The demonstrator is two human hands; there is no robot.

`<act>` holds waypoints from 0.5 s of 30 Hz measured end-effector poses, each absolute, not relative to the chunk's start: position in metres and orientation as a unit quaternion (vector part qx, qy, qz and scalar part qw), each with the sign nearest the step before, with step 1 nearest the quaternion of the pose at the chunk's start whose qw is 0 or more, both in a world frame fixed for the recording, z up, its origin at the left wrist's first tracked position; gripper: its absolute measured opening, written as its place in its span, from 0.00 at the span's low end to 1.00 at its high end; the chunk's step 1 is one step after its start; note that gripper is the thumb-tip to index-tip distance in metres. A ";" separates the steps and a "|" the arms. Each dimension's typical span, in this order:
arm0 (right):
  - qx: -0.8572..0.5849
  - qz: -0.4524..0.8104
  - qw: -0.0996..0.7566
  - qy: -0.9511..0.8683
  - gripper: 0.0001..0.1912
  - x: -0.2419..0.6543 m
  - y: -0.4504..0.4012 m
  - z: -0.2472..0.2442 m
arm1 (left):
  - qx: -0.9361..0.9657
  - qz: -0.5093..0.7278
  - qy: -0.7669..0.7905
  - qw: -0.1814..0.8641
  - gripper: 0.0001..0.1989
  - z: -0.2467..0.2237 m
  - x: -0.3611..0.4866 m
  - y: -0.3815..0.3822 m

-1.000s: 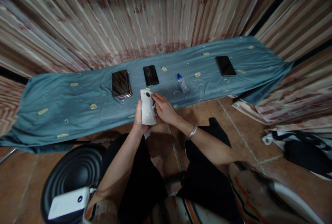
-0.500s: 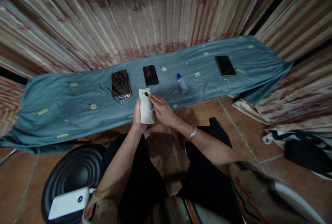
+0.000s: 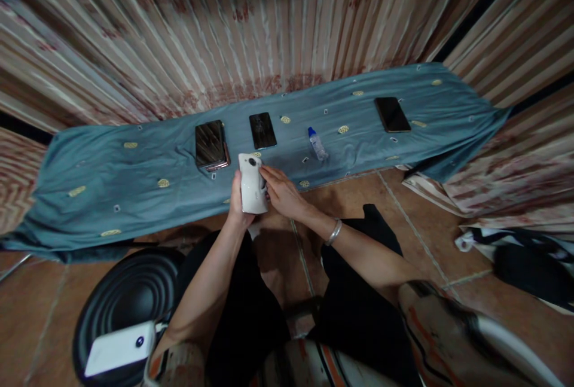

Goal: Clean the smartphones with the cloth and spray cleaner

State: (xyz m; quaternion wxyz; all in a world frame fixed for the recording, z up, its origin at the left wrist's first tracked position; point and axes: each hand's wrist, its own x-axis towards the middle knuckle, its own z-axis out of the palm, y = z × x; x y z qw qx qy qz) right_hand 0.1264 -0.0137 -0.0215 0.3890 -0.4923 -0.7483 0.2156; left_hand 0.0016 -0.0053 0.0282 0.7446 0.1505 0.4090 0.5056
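A glossy white phone (image 3: 252,186) is held up in front of the table's near edge, its back with a dark round camera turned towards me. My left hand (image 3: 240,204) is closed around its left side and lower end, with the thumb along the edge. At the right edge, my right hand (image 3: 283,192) has its fingers pressed together against the phone below the camera; its thumb is hidden. A dark patch shows beside those fingertips, too unclear to name. Beyond the phone lies a black phone (image 3: 262,130) with a marked screen.
On the teal patterned cloth (image 3: 143,165) lie a stack of dark phones (image 3: 210,145), a small clear bottle with a blue cap (image 3: 318,145) and another black phone (image 3: 392,115). A white power bank (image 3: 119,348) with a cable rests on a black round stool (image 3: 130,291). Curtains (image 3: 278,28) hang behind.
The white phone is tipped slightly, showing a brighter back. Both hands keep nearly the same places on it. The whole view has shifted a little.
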 end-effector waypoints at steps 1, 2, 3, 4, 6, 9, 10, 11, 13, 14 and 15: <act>-0.490 0.216 0.390 -0.750 0.27 0.125 -0.015 -0.023 | 0.143 0.515 0.408 0.740 0.23 0.029 0.001 -0.004; -0.488 0.216 0.390 -0.751 0.27 0.124 -0.016 -0.024 | 0.138 0.522 0.408 0.736 0.24 0.029 0.002 -0.004; -0.487 0.215 0.391 -0.750 0.27 0.123 -0.017 -0.025 | 0.135 0.526 0.408 0.734 0.24 0.030 0.002 -0.003; -0.488 0.216 0.392 -0.750 0.27 0.123 -0.016 -0.025 | 0.135 0.525 0.409 0.734 0.24 0.030 0.002 -0.003; -0.492 0.218 0.396 -0.744 0.27 0.125 -0.014 -0.024 | 0.142 0.513 0.410 0.740 0.24 0.031 0.003 -0.004; -0.500 0.226 0.404 -0.732 0.27 0.130 -0.009 -0.021 | 0.152 0.494 0.418 0.748 0.24 0.031 0.005 -0.007; -0.503 0.230 0.407 -0.727 0.28 0.132 -0.008 -0.021 | 0.154 0.488 0.421 0.749 0.24 0.031 0.006 -0.008; -0.506 0.233 0.408 -0.723 0.28 0.133 -0.006 -0.020 | 0.156 0.481 0.425 0.751 0.24 0.031 0.007 -0.009; -0.514 0.239 0.409 -0.715 0.28 0.135 -0.004 -0.019 | 0.161 0.470 0.431 0.753 0.24 0.031 0.007 -0.009; -0.517 0.240 0.410 -0.712 0.28 0.135 -0.004 -0.019 | 0.162 0.469 0.432 0.753 0.24 0.030 0.007 -0.009; -0.516 0.242 0.411 -0.711 0.28 0.134 -0.005 -0.019 | 0.162 0.471 0.432 0.752 0.24 0.029 0.006 -0.008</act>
